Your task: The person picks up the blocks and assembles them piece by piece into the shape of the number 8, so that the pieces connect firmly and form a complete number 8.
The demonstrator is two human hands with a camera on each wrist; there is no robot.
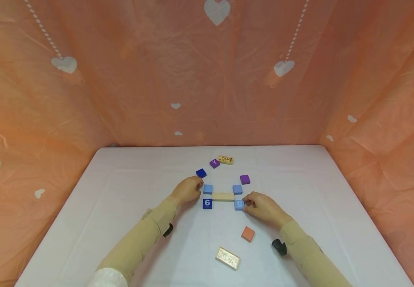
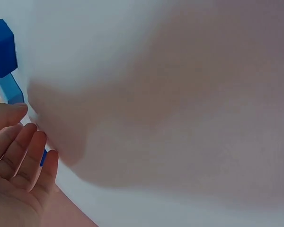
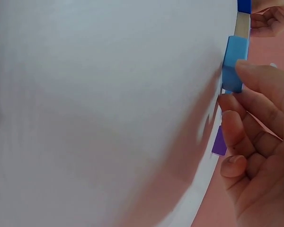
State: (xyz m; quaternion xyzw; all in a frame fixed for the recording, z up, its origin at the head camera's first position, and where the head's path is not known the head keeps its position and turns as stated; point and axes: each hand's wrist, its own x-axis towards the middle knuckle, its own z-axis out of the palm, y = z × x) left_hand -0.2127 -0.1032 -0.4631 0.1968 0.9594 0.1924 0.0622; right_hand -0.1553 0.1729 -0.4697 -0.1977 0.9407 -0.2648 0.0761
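My left hand [image 1: 189, 189], fingers loosely bent and apart, hovers beside a tilted dark blue square block [image 1: 201, 173] and a light blue block [image 1: 208, 189]. In the left wrist view its thumb and fingers hold nothing. With thumb and index finger my right hand [image 1: 264, 207] pinches the edge of a light blue block marked with a white 5 [image 1: 239, 205], which stays on the table. A pale wooden plank [image 1: 223, 197] lies between this block and a dark blue numbered block [image 1: 207, 203]. Another light blue block [image 1: 237, 189] sits just behind the 5 block.
Behind lie a purple lettered block [image 1: 214, 163], a gold domino-like tile [image 1: 226, 160] and a plain purple block [image 1: 244, 179]. Nearer are an orange block [image 1: 248, 234] and a second gold tile [image 1: 228, 258]. Orange curtains surround the white table [image 1: 138, 167].
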